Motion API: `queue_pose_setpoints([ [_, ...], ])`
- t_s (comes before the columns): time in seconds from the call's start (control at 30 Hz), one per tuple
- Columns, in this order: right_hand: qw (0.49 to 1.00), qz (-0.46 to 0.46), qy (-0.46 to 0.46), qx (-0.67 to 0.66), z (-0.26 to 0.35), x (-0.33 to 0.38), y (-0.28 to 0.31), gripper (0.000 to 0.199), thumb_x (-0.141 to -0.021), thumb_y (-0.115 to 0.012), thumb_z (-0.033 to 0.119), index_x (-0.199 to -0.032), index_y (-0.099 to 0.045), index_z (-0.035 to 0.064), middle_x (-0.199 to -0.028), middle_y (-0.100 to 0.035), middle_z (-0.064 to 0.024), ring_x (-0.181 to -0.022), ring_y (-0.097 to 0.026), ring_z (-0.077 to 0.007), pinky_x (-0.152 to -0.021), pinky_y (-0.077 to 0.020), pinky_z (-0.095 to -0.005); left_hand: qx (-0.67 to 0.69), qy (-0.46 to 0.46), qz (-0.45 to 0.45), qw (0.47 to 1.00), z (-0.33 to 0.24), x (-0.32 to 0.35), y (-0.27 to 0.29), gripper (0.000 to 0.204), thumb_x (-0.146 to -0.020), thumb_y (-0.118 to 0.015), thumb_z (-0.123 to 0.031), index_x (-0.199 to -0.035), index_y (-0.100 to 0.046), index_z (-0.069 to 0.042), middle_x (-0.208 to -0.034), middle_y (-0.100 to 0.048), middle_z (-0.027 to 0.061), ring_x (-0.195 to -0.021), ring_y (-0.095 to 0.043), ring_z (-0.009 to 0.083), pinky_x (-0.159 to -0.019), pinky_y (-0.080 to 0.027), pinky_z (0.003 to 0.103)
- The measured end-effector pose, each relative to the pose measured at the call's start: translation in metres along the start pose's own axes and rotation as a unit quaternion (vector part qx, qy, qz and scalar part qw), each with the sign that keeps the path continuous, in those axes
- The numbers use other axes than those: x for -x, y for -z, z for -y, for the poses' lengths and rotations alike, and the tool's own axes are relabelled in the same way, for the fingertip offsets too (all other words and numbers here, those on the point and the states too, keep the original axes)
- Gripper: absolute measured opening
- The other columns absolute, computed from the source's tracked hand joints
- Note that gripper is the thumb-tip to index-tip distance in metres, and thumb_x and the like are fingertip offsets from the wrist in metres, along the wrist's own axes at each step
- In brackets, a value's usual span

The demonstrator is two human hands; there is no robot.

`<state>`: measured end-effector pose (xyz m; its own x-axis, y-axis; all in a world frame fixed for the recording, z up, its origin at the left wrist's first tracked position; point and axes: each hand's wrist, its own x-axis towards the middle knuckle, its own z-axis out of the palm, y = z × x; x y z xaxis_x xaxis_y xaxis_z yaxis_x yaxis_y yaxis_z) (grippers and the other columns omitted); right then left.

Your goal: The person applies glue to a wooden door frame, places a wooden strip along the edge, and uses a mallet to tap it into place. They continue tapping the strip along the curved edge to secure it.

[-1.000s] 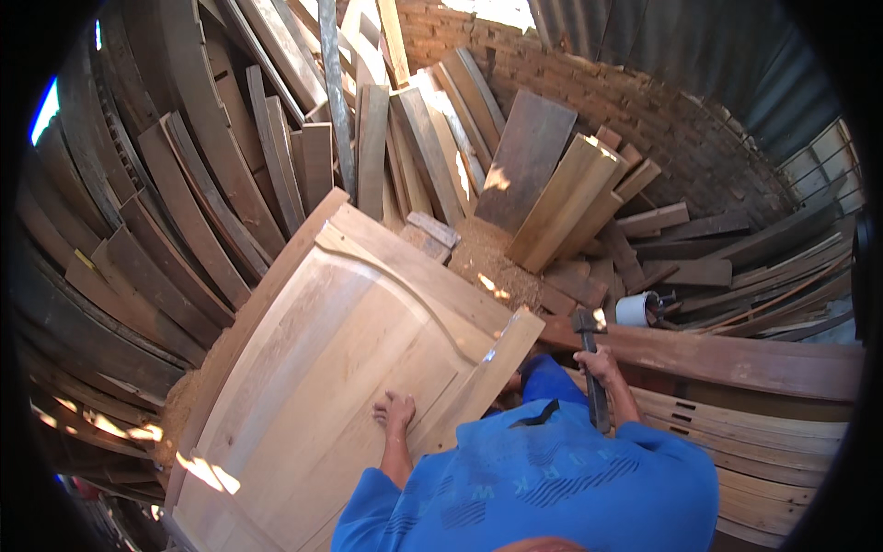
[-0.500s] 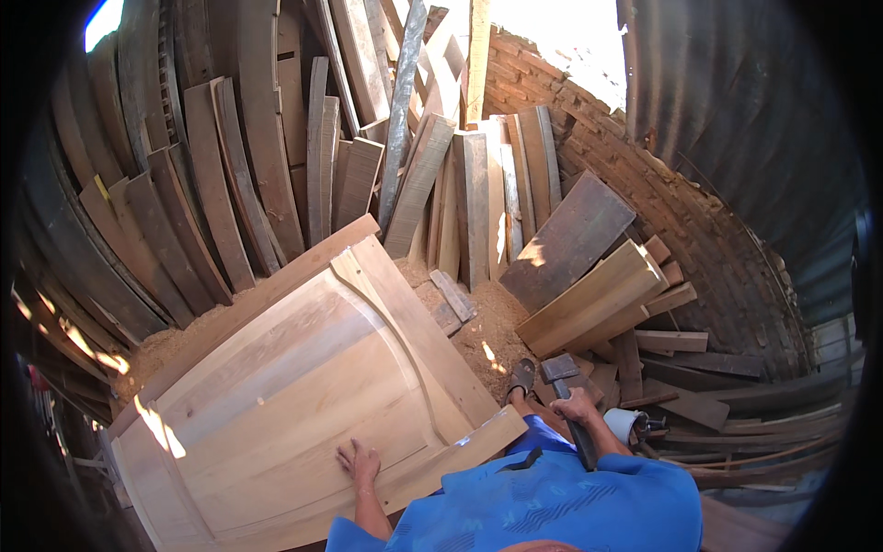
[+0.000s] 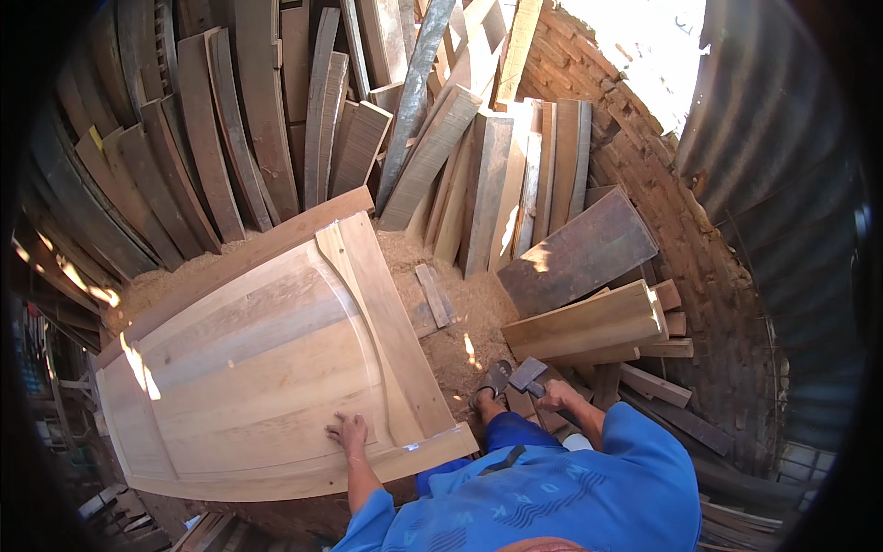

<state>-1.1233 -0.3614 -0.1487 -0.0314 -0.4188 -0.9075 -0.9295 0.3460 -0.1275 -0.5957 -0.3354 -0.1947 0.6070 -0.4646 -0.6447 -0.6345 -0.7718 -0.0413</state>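
Beyond my right hand (image 3: 555, 395) I see a brick wall (image 3: 644, 175), a bright opening (image 3: 651, 46) above and corrugated sheeting (image 3: 782, 175) farther right. The sawdust-strewn floor (image 3: 449, 357), flecked with sunlight (image 3: 470, 350), lies ahead of that hand, before leaning boards (image 3: 487, 184).

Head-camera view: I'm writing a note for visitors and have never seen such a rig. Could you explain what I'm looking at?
There is no machine here: the hands are a person's own, bare, below the sleeves of a blue shirt. The picture comes from a wide fisheye camera on that person's head, looking down, so straight edges bend and the corners go dark. The left hand rests on a large wooden panel with a curved frame edge; a bright patch of sunlight falls on it. The right hand holds a hammer, away from the panel. Sawdust covers the ground beyond, and planks lean beside a brick wall.
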Motion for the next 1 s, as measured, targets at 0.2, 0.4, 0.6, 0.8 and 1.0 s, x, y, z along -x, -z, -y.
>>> queue_pose_setpoints([
  [0.2,0.999,-0.014,-0.01,-0.044,-0.016,0.02,-0.029,0.057,-0.07,-0.074,0.047,-0.095,-0.07,-0.004,-0.101,-0.067,-0.0256,-0.094,-0.066,-0.0341,-0.08,-0.0514,-0.0402,0.014,0.006,0.011,1.0,-0.011,0.022,0.015,0.078,-0.091,-0.045,-0.05,-0.15,-0.016,-0.008,-0.144,-0.002,0.0461,-0.136,-0.008,0.0595,-0.112,-0.019,0.056],
  [0.4,0.963,-0.071,-0.069,-0.25,-0.023,0.022,-0.042,0.062,-0.07,-0.077,0.042,-0.104,-0.066,-0.0081,-0.1,-0.068,-0.021,-0.091,-0.065,-0.0285,-0.079,-0.05,-0.0366,0.026,-0.003,-0.021,0.999,-0.016,0.025,0.005,0.077,-0.091,-0.049,-0.047,-0.151,-0.015,-0.011,-0.146,0.002,0.0426,-0.137,-0.004,0.0576,-0.106,-0.027,0.063],
  [0.6,0.939,-0.05,-0.063,-0.334,-0.011,0.002,0.001,0.041,-0.075,-0.077,0.031,-0.087,-0.068,-0.0075,-0.077,-0.067,-0.0123,-0.064,-0.062,-0.0196,-0.062,-0.0507,-0.035,0.065,0.044,0.002,0.997,-0.016,0.03,0.012,0.076,-0.091,-0.048,-0.049,-0.151,-0.017,-0.013,-0.15,0.003,0.0366,-0.14,-0.001,0.0534,-0.106,-0.026,0.064],
  [0.8,0.999,0.013,-0.005,-0.043,-0.015,-0.065,0.042,0.057,-0.071,-0.078,0.046,-0.089,-0.068,-0.0082,-0.086,-0.069,-0.0208,-0.081,-0.067,-0.0286,-0.072,-0.0513,-0.0393,0.057,0.07,-0.035,0.995,-0.019,0.018,0.0,0.075,-0.092,-0.045,-0.047,-0.151,-0.017,-0.01,-0.148,-0.003,0.0406,-0.138,-0.009,0.0547,-0.112,-0.021,0.056],
  [1.0,0.99,0.083,0.009,0.117,0.027,-0.07,0.132,0.063,-0.07,-0.076,0.047,-0.105,-0.066,-0.0043,-0.11,-0.064,-0.0251,-0.106,-0.062,-0.0334,-0.084,-0.0497,-0.0407,0.055,0.101,-0.064,0.991,-0.029,0.015,-0.017,0.076,-0.093,-0.037,-0.05,-0.149,-0.017,-0.001,-0.143,-0.017,0.0443,-0.138,-0.012,0.0535,-0.116,-0.011,0.049],
])
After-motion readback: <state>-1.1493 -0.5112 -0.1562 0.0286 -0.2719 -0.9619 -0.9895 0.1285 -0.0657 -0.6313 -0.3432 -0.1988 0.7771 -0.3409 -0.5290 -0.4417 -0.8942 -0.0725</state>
